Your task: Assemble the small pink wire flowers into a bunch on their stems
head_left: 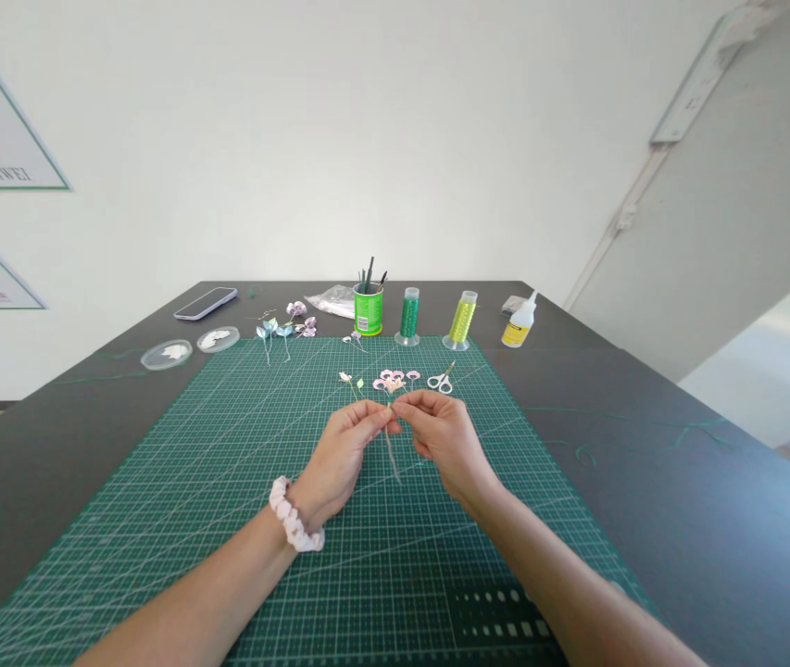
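My left hand (345,445), with a pale scrunchie (294,517) round its wrist, pinches the stem of a small peach-pink craft flower (393,385). Thumb and forefinger of my right hand (440,428) are closed at the same stem, just under the bloom; any thread between those fingertips is too small to see. Below the hands, the pale stem ends hang down over the green cutting mat (242,547). Just beyond lie pink petal pieces on wires (413,375) and a small cream bud on a stem (345,377). White-handled scissors (440,383) rest right of them.
Along the back stand a green can of tools (368,310), a green thread spool (409,318), a yellow-green spool (462,321) and a glue bottle (520,321). At left are blue flowers (268,329), purple flowers (296,308), two shallow dishes (167,355) and a phone (206,303).
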`<state>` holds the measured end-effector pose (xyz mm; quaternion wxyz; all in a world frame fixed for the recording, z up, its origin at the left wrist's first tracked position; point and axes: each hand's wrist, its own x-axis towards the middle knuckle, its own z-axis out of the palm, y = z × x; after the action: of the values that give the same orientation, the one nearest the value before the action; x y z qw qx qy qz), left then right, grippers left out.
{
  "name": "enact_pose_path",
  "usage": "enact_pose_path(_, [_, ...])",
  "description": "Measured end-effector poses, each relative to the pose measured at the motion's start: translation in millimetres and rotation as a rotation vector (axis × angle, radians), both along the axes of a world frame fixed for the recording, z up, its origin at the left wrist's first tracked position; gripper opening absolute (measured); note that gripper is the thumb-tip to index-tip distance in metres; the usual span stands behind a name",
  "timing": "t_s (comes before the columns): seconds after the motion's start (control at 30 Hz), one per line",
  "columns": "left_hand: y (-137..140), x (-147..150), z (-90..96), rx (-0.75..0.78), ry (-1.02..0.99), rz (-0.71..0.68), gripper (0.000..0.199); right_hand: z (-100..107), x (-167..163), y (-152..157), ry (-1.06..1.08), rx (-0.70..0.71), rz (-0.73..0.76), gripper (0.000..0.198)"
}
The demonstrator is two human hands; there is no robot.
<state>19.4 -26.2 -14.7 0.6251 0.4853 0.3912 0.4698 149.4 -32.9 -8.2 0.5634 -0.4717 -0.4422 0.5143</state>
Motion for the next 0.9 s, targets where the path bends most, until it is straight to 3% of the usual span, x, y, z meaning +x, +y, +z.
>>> enact_pose_path(0.9, [-0.5, 1.3, 1.2, -0.035, -0.108, -0.037, 0.015, 1.4, -0.4, 0.3, 0.029, -0.003, 0.001, 0.021])
